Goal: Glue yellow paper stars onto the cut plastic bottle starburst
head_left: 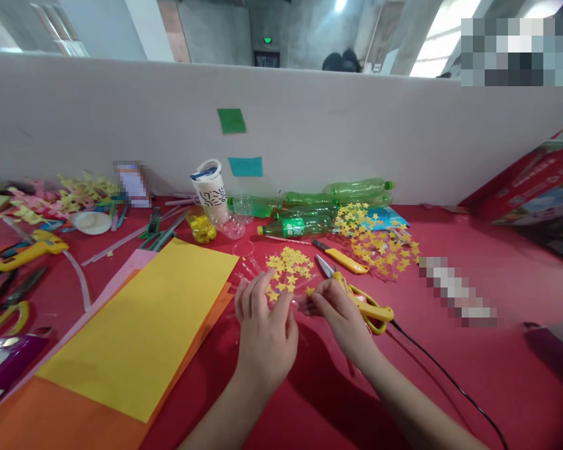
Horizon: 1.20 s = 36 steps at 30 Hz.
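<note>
My right hand (342, 315) pinches a small yellow star (310, 291) between thumb and fingertips. Facing it, my left hand (266, 331) has its fingers curved and apart, close to some clear plastic (249, 270) cut into strips; whether it touches the plastic is hidden. Just beyond both hands lies a pile of yellow stars (291, 262). A yellow glue gun (370, 309) with a black cord rests beside my right hand, over scissors (326, 267) with yellow handles. Farther back is a yellow utility knife (347, 259).
Yellow paper (145, 331) lies over orange and pink sheets at left. Green bottles (304, 225), a white cup (211, 194) and more stars (380, 240) stand or lie along the partition (309, 137). A second yellow glue gun (32, 249) is at far left.
</note>
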Each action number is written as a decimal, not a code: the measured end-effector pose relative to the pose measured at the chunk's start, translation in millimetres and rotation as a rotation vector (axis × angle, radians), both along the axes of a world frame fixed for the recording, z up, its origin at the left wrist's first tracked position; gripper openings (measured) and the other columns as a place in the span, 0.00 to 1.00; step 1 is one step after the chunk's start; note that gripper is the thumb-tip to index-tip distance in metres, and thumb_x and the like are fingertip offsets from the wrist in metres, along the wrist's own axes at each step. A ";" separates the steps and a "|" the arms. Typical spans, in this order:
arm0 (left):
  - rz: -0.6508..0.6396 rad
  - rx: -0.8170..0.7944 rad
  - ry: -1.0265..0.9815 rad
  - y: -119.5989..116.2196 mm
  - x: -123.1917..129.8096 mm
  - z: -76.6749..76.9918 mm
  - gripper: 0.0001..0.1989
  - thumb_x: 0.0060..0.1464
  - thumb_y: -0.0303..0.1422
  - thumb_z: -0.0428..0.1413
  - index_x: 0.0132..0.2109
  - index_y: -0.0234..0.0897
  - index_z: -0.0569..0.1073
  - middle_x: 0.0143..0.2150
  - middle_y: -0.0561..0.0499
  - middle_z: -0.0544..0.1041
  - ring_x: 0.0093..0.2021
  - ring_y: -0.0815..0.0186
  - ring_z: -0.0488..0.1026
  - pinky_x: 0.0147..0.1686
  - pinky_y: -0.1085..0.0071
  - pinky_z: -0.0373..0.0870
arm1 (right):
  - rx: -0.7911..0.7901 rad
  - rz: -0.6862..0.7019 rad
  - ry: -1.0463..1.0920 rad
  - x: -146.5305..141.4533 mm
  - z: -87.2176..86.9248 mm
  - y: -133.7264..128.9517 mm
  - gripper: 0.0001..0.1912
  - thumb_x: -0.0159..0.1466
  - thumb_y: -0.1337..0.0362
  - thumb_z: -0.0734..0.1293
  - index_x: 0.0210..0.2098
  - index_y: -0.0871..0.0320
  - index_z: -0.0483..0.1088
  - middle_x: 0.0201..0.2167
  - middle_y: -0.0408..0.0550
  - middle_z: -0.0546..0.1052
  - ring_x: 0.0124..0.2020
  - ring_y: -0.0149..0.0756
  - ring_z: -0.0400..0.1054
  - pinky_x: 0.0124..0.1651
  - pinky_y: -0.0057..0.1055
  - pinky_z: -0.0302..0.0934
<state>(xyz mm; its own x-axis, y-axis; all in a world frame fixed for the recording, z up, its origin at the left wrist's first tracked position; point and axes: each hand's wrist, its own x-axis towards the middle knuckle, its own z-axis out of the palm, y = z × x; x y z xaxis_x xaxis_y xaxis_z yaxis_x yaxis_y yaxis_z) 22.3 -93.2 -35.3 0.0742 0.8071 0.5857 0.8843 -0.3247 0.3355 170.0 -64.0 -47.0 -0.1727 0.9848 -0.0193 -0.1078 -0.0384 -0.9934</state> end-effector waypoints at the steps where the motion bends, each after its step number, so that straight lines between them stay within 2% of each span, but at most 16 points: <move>1: 0.003 -0.008 -0.011 -2.4 -2.3 -0.6 0.11 0.50 0.24 0.54 0.42 0.38 0.73 0.59 0.39 0.60 0.61 0.46 0.57 0.59 0.42 0.52 | -0.007 0.015 0.003 -1.9 0.4 -3.4 0.14 0.63 0.51 0.63 0.31 0.53 0.57 0.31 0.46 0.74 0.36 0.39 0.73 0.44 0.44 0.68; 5: 0.000 0.000 -0.022 -8.5 -8.3 -4.2 0.10 0.51 0.29 0.57 0.43 0.38 0.74 0.59 0.38 0.61 0.61 0.46 0.57 0.60 0.42 0.49 | -0.020 0.051 0.012 -6.0 3.7 -12.0 0.14 0.63 0.51 0.63 0.32 0.53 0.58 0.32 0.46 0.74 0.38 0.38 0.73 0.47 0.42 0.68; 9: 0.034 -0.014 -0.029 -6.1 -9.2 -7.7 0.08 0.52 0.32 0.57 0.41 0.39 0.76 0.59 0.39 0.62 0.60 0.48 0.58 0.61 0.43 0.48 | 0.015 0.037 -0.047 -3.5 8.6 -12.7 0.12 0.64 0.54 0.62 0.32 0.54 0.59 0.31 0.43 0.72 0.37 0.35 0.71 0.45 0.36 0.67; 13: 0.024 -0.046 -0.060 -3.9 -9.1 -10.8 0.06 0.54 0.29 0.55 0.36 0.40 0.77 0.59 0.42 0.63 0.61 0.50 0.57 0.61 0.43 0.47 | 0.133 0.062 -0.273 1.5 16.1 -12.6 0.06 0.64 0.63 0.63 0.30 0.56 0.63 0.27 0.40 0.68 0.29 0.30 0.65 0.33 0.27 0.61; 17: -0.003 -0.052 -0.091 -4.7 -9.3 -13.3 0.08 0.54 0.27 0.54 0.35 0.41 0.78 0.59 0.43 0.63 0.60 0.50 0.58 0.60 0.43 0.48 | 0.223 0.121 -0.455 1.9 21.7 -13.2 0.04 0.60 0.70 0.64 0.29 0.57 0.66 0.27 0.40 0.69 0.29 0.29 0.62 0.32 0.26 0.57; 22: -0.013 -0.019 -0.113 -3.5 -9.3 -14.3 0.08 0.53 0.26 0.55 0.33 0.42 0.78 0.57 0.43 0.64 0.58 0.51 0.59 0.59 0.42 0.49 | 0.109 0.120 -0.401 -2.2 18.9 -12.0 0.04 0.58 0.69 0.63 0.27 0.57 0.65 0.23 0.38 0.66 0.25 0.27 0.60 0.27 0.24 0.55; 26: -0.033 -0.005 -0.136 -1.6 -8.5 -16.9 0.07 0.52 0.25 0.55 0.31 0.40 0.78 0.57 0.43 0.66 0.59 0.51 0.59 0.60 0.42 0.47 | -0.092 0.145 -0.349 -4.1 19.1 -10.8 0.03 0.59 0.65 0.62 0.28 0.56 0.63 0.16 0.34 0.63 0.14 0.24 0.53 0.16 0.22 0.49; 28: -0.040 0.010 -0.170 -1.1 -8.3 -19.0 0.07 0.52 0.25 0.56 0.31 0.40 0.77 0.56 0.44 0.67 0.59 0.51 0.60 0.60 0.41 0.47 | -0.168 0.173 -0.328 -3.1 22.8 -9.4 0.04 0.60 0.63 0.61 0.29 0.55 0.63 0.14 0.33 0.64 0.11 0.24 0.52 0.14 0.22 0.48; 29: -0.043 0.014 -0.190 -0.9 -8.4 -20.0 0.06 0.51 0.25 0.57 0.31 0.40 0.77 0.56 0.44 0.67 0.58 0.51 0.60 0.60 0.41 0.46 | -0.164 0.170 -0.326 -1.9 25.5 -8.3 0.04 0.60 0.63 0.61 0.29 0.56 0.63 0.15 0.34 0.65 0.12 0.24 0.53 0.15 0.22 0.49; 33: -0.062 0.026 -0.249 -0.4 -9.6 -23.1 0.07 0.48 0.23 0.58 0.31 0.41 0.77 0.57 0.45 0.67 0.58 0.51 0.60 0.60 0.40 0.46 | 0.027 0.076 -0.388 5.4 36.7 -3.3 0.05 0.56 0.64 0.66 0.26 0.58 0.68 0.23 0.39 0.67 0.20 0.23 0.60 0.21 0.20 0.55; 34: -0.068 0.034 -0.256 -0.3 -10.0 -23.5 0.08 0.48 0.23 0.58 0.30 0.41 0.78 0.57 0.45 0.66 0.58 0.51 0.60 0.60 0.40 0.46 | 0.012 0.090 -0.390 6.9 38.5 -2.5 0.05 0.56 0.64 0.66 0.26 0.58 0.68 0.22 0.38 0.67 0.19 0.22 0.59 0.20 0.20 0.54; 36: -0.080 0.058 -0.266 0.1 -10.4 -23.8 0.08 0.48 0.22 0.58 0.29 0.40 0.77 0.56 0.45 0.66 0.57 0.51 0.60 0.60 0.39 0.47 | -0.127 0.181 -0.367 8.1 40.1 -2.0 0.06 0.58 0.62 0.65 0.28 0.57 0.67 0.16 0.35 0.66 0.13 0.21 0.55 0.15 0.19 0.49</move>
<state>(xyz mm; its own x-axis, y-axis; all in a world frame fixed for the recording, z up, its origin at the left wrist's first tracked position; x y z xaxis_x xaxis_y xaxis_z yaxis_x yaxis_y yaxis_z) 11.9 -93.1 -59.1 -0.0260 0.7694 0.6382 0.7384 -0.4156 0.5311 178.1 -66.0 -6.9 -0.3013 0.9252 -0.2309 0.2717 -0.1488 -0.9508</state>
